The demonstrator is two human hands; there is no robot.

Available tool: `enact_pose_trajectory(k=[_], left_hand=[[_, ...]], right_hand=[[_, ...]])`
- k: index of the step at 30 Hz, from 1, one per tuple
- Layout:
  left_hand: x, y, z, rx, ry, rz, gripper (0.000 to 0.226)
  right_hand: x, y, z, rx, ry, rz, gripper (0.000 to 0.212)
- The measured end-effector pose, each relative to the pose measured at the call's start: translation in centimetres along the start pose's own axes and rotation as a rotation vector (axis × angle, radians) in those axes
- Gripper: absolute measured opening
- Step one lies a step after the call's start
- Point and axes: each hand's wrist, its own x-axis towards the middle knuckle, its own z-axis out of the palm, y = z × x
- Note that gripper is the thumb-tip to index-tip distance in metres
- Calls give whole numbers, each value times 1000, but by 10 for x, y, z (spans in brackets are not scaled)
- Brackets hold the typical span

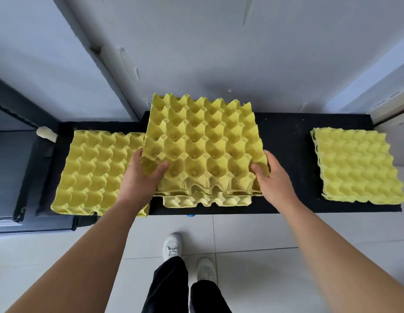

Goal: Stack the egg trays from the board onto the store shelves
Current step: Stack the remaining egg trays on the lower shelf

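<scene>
A pale grey wall (241, 53) fills the far side of the room, crossed by a raised strip (101, 57) that slants from the upper left down towards the centre. A white frame (390, 109) edges the far right. At left stands a dark-framed unit (20, 172) with a cream-coloured knob (46, 133) beside its top. Pale, glossy floor tiles (253, 233) with thin grey joints (241, 250) cover the near ground. The light is soft and even.

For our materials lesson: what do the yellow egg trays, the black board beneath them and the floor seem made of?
Egg trays: likely moulded paper pulp, dyed yellow, matte; ragged fibrous edges, soft-formed cups. Board: black, dull, speckled; perhaps foam or painted wood, unclear. Floor: glazed-looking pale tiles with grout lines.
</scene>
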Motion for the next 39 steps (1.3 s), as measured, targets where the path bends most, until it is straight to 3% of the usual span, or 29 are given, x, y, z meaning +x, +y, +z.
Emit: enact_pose_trajectory(k=[5,10,15,20,24,33,39], left_hand=[[2,3,-3,-81,7,13,84],[-4,21,-13,-104,52,53,64],[-34,37,-51,-63,125,63,76],[-81,40,-118,-72,214,21,86],[-123,31,-178,-77,336,28,41],[-208,-19,-327,-186,588,48,74],[-246,-90,-447,-226,671,51,67]], right_hand=[[10,-25,-13,-41,70,-78,54],[19,-45,-23,-69,84,-106,53],[-9,-74,-30,-161,44,-160,52],[-55,-136,-31,-253,9,-270,54],[-99,-197,-20,-308,-23,-417,56],[-210,-318,43,-378,-68,-657,68],[-294,-391,139,-353,-114,-732,66]])
